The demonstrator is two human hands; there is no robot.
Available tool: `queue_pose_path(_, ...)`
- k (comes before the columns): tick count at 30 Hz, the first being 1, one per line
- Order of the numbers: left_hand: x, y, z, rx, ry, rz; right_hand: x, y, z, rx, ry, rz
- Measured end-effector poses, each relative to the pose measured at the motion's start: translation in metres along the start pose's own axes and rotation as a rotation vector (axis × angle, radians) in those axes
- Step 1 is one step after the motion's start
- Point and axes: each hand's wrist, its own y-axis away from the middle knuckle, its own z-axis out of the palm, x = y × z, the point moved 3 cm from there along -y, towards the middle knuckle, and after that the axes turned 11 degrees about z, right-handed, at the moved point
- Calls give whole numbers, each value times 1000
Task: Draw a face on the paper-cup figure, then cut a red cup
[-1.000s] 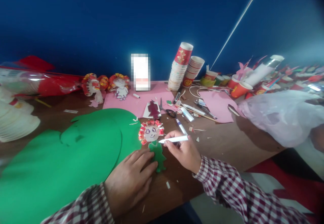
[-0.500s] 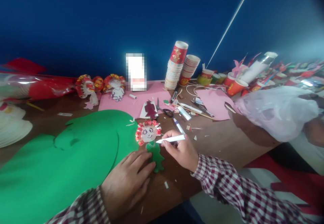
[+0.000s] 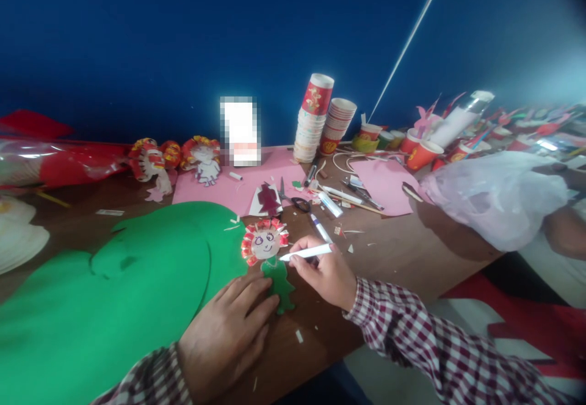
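A paper doll lies on the brown table, with a drawn face, a red-and-white frilled rim round its head and a green dress. My left hand rests flat with its fingers stretched, the fingertips touching the dress's left edge. In my right hand a white marker is pinched, its tip close to the doll's neckline; whether it touches cannot be made out. Under and beside my left hand spreads a large green sheet with dark lines drawn on it.
Scissors, a purple-banded marker and scraps lie beyond my right hand. Pink paper, stacked paper cups and more dolls stand along the back. A plastic bag sits at the right, by another person's arm.
The whole view has shifted slightly, so things appear a little further left. Both hands keep nearly the same place on the doll, and the marker is still in my right hand.
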Motion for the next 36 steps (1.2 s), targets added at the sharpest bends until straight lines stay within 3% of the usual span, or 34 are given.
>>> queue_pose_path(36, -1, 0, 1, 4, 0, 10, -1, 0, 0, -3, 3, 2)
